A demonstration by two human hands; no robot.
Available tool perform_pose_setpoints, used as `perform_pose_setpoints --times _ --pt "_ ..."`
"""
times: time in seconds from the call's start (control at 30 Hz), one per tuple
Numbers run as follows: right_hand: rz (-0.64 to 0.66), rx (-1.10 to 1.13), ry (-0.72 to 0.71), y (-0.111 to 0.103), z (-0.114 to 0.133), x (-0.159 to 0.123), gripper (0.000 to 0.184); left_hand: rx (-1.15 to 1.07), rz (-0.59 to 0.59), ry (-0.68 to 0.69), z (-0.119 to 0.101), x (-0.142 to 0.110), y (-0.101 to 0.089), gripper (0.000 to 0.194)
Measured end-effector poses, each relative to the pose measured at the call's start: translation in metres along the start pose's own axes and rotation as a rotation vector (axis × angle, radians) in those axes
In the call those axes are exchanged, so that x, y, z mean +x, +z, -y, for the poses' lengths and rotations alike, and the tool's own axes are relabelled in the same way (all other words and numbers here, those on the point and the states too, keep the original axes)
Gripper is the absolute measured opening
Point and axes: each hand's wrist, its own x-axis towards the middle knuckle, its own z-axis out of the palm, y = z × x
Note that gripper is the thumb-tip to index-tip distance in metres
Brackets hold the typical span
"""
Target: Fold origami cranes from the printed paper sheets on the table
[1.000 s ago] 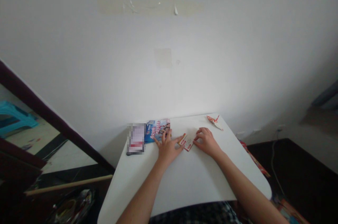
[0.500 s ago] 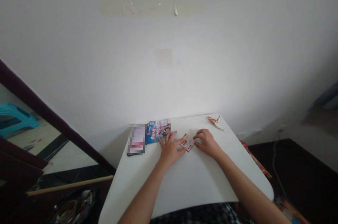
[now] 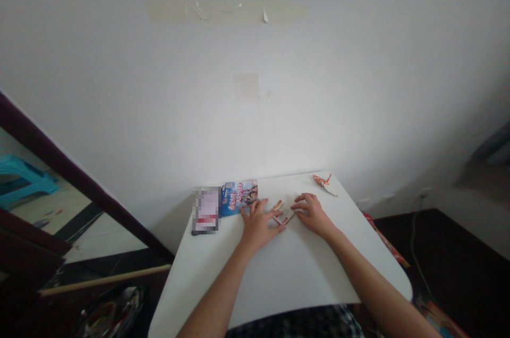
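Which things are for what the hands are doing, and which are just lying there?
Seem in use:
- small printed paper
- left hand
- right hand

Seem just lying about:
- blue leaflet
- folded red-and-white paper
- blurred-out flat thing

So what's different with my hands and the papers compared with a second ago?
Your left hand has slid a little to the right and toward you, its thumb now at the near edge of the small printed paper. No clear grab or release shows. Your right hand, the blue flyer and the folded red-and-white paper stayed about put.
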Motion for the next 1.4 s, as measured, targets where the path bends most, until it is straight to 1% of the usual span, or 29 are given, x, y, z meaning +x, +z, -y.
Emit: perform_pose_setpoints --times 0.07,0.17,0.43,0.77,0.9,1.0,1.17,1.27,1.4 --pt "0.011 0.009 0.010 -0.001 0.000 0.000 0.039 0.002 0.001 -0.002 -0.001 0.000 -0.001 0.050" --pt "0.010 0.010 0.026 0.000 0.000 0.000 0.041 0.000 -0.001 -0.007 -0.001 0.000 -0.004 0.047" --pt "-0.026 0.012 0.036 0.003 -0.004 0.003 0.030 -0.046 0.012 -0.003 -0.003 -0.002 -0.008 0.037" --pt "-0.050 0.043 0.000 0.002 -0.002 0.003 0.014 -0.024 0.013 0.016 0.000 -0.001 -0.004 0.035" --pt "-0.063 0.042 -0.004 0.003 -0.002 0.004 0.011 -0.035 -0.001 0.028 0.001 0.000 -0.004 0.029" --pt "-0.058 0.044 -0.007 0.003 0.000 0.003 0.008 -0.045 0.014 0.022 0.002 0.001 -0.004 0.025" --pt "-0.061 0.025 -0.018 0.000 0.010 0.002 0.017 -0.045 0.031 0.003 0.003 0.003 -0.004 0.030" --pt "-0.045 0.017 -0.022 -0.001 0.014 0.002 0.013 -0.043 0.012 0.002 0.004 0.004 -0.004 0.034" --pt "-0.035 -0.004 0.000 0.000 0.011 0.003 0.008 -0.043 -0.014 -0.001 0.005 0.004 -0.004 0.039"
